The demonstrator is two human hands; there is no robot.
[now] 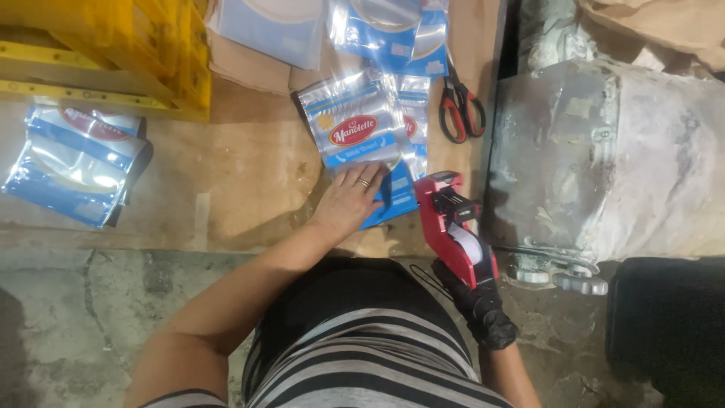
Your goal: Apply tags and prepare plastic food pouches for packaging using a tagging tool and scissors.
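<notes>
Pouch (361, 128) under left hand (349, 198)

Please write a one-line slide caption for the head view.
Left hand presses blue-and-clear pouches; gloved right hand holds a red label gun.

- A small packing workshop, rough and makeshift.
- Stacks of empty blue-and-clear pouches (362, 125) lie on a worn table (242, 174) covered in brown paper.
- A red label gun (453, 227) and scissors (461, 106) sit among them.
- Yellow crates (113, 53) and a dusty metal machine (604, 151) stand alongside; the floor (91, 302) is bare concrete.
</notes>
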